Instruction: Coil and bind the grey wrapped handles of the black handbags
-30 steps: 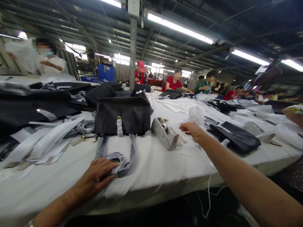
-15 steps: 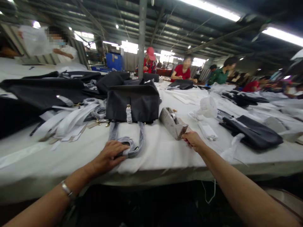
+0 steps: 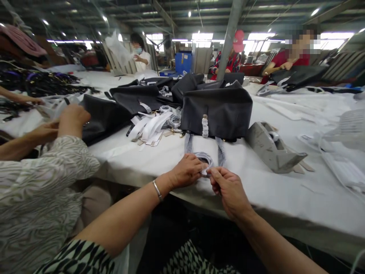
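Note:
A black handbag (image 3: pixel 218 112) stands near the table's front, its buckle wrapped in white. Plastic-wrapped handles (image 3: pixel 221 151) hang forward from it onto the cloth. Between them lies a coiled, wrapped strap (image 3: pixel 205 156), and my left hand (image 3: pixel 186 170) is closed on its near side. My right hand (image 3: pixel 228 188) meets the left there, thumb and forefinger pinched on what looks like a short piece of tape against the strap; the fingers hide most of it. To the right sits a grey tape dispenser (image 3: pixel 272 148), touched by neither hand.
White strips (image 3: pixel 156 127) and card tags lie left of the bag, with more black bags (image 3: pixel 135 99) behind. A co-worker in a patterned sleeve (image 3: pixel 76 156) works close on my left. A white fan (image 3: pixel 352 129) is at the right. Other people stand across the table.
My right hand has left the tape dispenser's cutting end and come left to the strap beside my left hand. The view has swung left, bringing the neighbouring co-worker into sight.

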`<state>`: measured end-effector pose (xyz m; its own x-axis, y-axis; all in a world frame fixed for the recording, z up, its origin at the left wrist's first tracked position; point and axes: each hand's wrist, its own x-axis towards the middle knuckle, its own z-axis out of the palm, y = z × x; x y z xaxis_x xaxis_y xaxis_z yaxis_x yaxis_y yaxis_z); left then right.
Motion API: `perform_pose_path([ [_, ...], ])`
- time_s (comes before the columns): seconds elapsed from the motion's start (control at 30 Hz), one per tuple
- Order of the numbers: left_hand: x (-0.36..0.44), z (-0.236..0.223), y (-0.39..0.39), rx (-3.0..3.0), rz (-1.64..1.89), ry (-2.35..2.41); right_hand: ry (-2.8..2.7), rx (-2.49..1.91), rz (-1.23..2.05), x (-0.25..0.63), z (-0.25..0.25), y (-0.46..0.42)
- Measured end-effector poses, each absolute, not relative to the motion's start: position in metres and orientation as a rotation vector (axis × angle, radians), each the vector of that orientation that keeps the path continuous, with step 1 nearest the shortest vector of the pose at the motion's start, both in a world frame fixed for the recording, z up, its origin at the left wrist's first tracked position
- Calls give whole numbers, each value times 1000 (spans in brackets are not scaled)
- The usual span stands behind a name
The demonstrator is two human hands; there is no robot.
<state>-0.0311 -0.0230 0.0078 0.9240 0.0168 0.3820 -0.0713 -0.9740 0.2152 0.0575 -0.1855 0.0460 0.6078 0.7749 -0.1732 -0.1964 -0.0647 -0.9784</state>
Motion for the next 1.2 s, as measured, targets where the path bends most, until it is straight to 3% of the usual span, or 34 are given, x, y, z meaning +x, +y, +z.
perform_pose_path([
  [0.37,-27,3,-20,2788,614,-5,-478,-1585,936,59,33,-185],
  [1.2,-27,6,-20,2752,684,21,-252,-1964,975,54,55,-151],
])
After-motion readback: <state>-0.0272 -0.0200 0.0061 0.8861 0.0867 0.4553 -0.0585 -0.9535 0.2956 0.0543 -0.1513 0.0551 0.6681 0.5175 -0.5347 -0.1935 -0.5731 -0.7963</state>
